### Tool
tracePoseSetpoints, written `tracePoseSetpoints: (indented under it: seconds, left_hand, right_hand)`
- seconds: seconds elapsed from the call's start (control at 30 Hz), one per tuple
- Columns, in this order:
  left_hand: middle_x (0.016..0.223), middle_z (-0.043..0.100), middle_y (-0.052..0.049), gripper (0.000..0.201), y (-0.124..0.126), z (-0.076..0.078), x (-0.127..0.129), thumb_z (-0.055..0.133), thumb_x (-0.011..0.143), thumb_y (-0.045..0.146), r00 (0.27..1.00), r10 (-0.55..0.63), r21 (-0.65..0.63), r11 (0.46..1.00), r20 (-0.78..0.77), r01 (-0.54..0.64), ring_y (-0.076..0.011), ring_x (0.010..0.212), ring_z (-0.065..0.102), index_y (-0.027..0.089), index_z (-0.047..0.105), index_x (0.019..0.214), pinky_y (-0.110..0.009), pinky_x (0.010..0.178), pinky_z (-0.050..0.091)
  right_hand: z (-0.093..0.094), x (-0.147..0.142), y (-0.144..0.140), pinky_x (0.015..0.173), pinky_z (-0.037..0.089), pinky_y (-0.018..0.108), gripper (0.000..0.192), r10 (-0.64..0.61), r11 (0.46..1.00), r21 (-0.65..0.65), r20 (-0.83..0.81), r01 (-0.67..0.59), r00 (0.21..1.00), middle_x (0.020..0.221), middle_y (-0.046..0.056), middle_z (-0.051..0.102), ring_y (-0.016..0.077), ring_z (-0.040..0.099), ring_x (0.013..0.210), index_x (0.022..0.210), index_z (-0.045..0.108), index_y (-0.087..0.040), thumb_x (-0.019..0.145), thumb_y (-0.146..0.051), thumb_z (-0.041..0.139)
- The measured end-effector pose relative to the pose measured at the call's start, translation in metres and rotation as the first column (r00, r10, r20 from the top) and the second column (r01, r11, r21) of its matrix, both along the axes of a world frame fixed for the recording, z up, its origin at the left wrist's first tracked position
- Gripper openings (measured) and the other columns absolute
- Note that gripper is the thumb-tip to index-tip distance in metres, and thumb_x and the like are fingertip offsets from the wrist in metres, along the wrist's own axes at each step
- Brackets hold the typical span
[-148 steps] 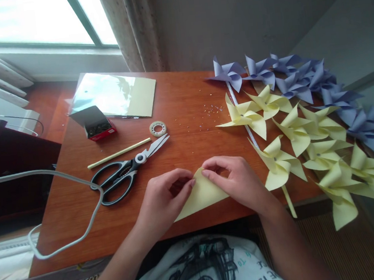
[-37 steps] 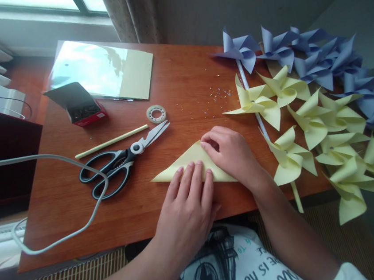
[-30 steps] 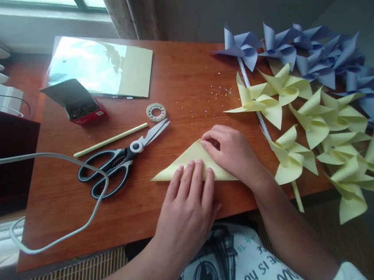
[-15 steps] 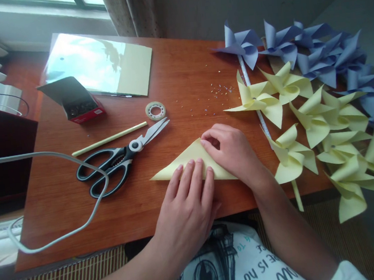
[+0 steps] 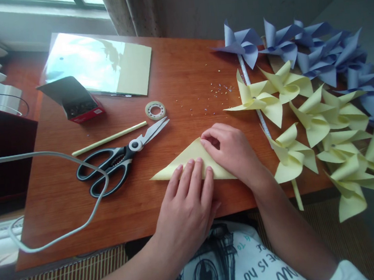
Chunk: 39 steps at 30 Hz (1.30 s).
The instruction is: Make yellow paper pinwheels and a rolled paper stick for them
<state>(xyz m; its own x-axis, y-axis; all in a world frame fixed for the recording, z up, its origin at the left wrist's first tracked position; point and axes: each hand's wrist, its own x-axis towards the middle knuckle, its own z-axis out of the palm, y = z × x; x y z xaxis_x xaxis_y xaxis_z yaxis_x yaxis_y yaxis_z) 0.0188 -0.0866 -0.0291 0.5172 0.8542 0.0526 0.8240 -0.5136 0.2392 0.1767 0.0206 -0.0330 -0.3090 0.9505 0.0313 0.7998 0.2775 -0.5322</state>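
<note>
On the table (image 5: 180, 74), both hands' fingers (image 5: 190, 173) lie spread, pressing the folded yellow paper (image 5: 185, 160) flat, gripping nothing.

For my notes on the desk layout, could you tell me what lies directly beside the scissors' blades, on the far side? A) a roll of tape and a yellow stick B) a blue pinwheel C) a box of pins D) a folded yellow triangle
A: the tape and the stick lie just beyond the blades of the scissors.
</note>
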Motion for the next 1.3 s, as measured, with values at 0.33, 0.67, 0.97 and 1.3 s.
tracePoseSetpoints:
  seconds: [0.33, 0.67, 0.97, 1.3]
  left_hand:
    - [0.155, 0.045, -0.021, 0.058, 0.0, 0.001, 0.002, 0.054, 0.096, 0.04, 1.0, 0.009, 0.011, 1.0, -0.023, -0.009, -0.0377, 0.144, 0.042, 0.007, 0.052, 0.144, -0.052, 0.12, 0.033]
    - [0.158, 0.036, -0.025, 0.07, -0.007, -0.008, 0.003, 0.05, 0.098, 0.046, 0.998, -0.012, 0.057, 0.998, -0.069, 0.016, -0.037, 0.148, 0.034, -0.004, 0.044, 0.146, -0.048, 0.123, 0.025]
    - [0.16, 0.025, -0.031, 0.103, -0.01, -0.016, -0.002, 0.037, 0.089, 0.076, 0.994, -0.09, 0.028, 0.995, -0.066, 0.092, -0.0432, 0.151, 0.021, -0.007, 0.035, 0.15, -0.052, 0.124, 0.016]
    - [0.163, 0.016, -0.033, 0.114, -0.01, -0.017, -0.005, 0.053, 0.076, 0.083, 0.993, -0.114, -0.041, 0.993, -0.037, 0.112, -0.0459, 0.153, 0.013, 0.011, 0.023, 0.159, -0.057, 0.122, 0.016]
  right_hand:
    - [-0.007, 0.001, -0.004, 0.081, 0.048, 0.031, 0.011, 0.071, 0.99, 0.127, -0.028, -0.067, 0.997, 0.088, 0.005, 0.067, 0.0199, 0.062, 0.086, 0.085, 0.068, -0.018, 0.092, -0.012, 0.062]
    - [0.001, 0.001, 0.006, 0.083, 0.048, 0.029, 0.011, 0.084, 0.996, -0.002, -0.048, -0.084, 0.995, 0.089, 0.005, 0.072, 0.0181, 0.066, 0.086, 0.086, 0.074, -0.016, 0.091, -0.011, 0.066]
    - [-0.004, 0.002, 0.008, 0.083, 0.047, 0.029, 0.012, 0.102, 0.995, 0.013, -0.027, -0.102, 0.994, 0.09, 0.004, 0.072, 0.0178, 0.066, 0.088, 0.086, 0.073, -0.019, 0.093, -0.014, 0.065]
    - [-0.001, 0.001, 0.01, 0.083, 0.046, 0.03, 0.01, 0.099, 0.995, -0.027, 0.017, -0.099, 0.995, 0.091, 0.004, 0.071, 0.0191, 0.064, 0.089, 0.088, 0.071, -0.017, 0.093, -0.014, 0.063]
